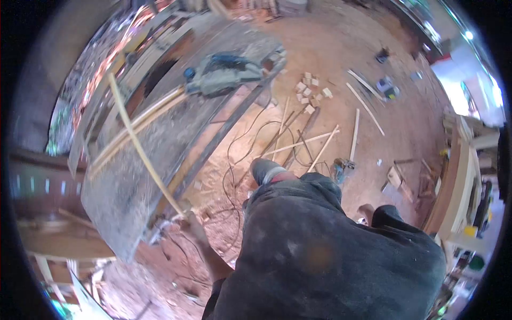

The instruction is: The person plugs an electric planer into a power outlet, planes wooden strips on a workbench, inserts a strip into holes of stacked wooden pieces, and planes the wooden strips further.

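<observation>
Wooden strip [137, 143]: held slantwise over the table [122, 194], the paired strips [160, 110] crossed by it; whether they are touched cannot be told.
Left hand [193, 226]: wrapped around the strip's near end, beside the table's edge.
Right hand [366, 212]: seen low beside the body, partly hidden by the sleeve [388, 217] – whether anything is gripped cannot be told.
Handling: light and dry, by judgement; springy along its length, easily snapped if bent hard.
Hold: well managed from one end when merely steered; better balanced if taken near the middle – splinters to be minded along the edges.
Power tool [221, 80]: laid on the table near the far ends of the paired strips.
Containers: none can be made out with certainty; the small blocks [306, 92] are heaped loose on the floor [330, 48].
</observation>
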Available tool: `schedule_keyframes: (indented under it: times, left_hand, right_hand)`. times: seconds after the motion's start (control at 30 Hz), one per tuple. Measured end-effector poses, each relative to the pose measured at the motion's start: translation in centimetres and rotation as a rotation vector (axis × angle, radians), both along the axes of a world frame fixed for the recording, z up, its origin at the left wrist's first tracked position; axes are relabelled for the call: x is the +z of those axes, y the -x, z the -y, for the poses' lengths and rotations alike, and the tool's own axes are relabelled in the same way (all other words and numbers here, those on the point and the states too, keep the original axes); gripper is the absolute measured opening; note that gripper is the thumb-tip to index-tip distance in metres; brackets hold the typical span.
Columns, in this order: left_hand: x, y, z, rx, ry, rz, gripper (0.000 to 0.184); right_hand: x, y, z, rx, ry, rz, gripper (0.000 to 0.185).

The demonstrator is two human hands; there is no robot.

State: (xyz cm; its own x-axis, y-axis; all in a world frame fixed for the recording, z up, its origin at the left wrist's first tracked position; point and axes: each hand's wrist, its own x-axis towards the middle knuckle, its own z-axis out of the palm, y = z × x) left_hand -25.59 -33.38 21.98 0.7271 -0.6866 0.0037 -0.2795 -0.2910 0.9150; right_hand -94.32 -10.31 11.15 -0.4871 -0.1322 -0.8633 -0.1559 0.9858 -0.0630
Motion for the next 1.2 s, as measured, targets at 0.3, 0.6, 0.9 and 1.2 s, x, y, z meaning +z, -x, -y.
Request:
schedule_keyframes:
  times: [0.3, 0.6, 0.9, 1.2]
  left_hand:
    - [2.4, 18.3, 8.9, -1.095, -0.180, 0.271, 0.041]
    - [1.9, 36.6, 19.6, -1.544, -0.589, 0.053, 0.045]
    - [5.3, 56.3, 32.6, -1.472, -0.397, -0.036, 0.055]
    - [5.5, 60.5, 47.0, -1.560, -0.299, 0.286, 0.054]
  right_hand:
    - [6.1, -4.5, 12.2, -0.092, 0.623, -0.574, 0.039]
    - [16.2, 5.4, 29.4, -0.257, 1.030, -0.212, 0.039]
    - [22.5, 13.4, 53.1, -0.651, 1.349, 0.559, 0.037]
    - [30.5, 26.8, 70.9, -0.748, 1.871, 0.727, 0.040]
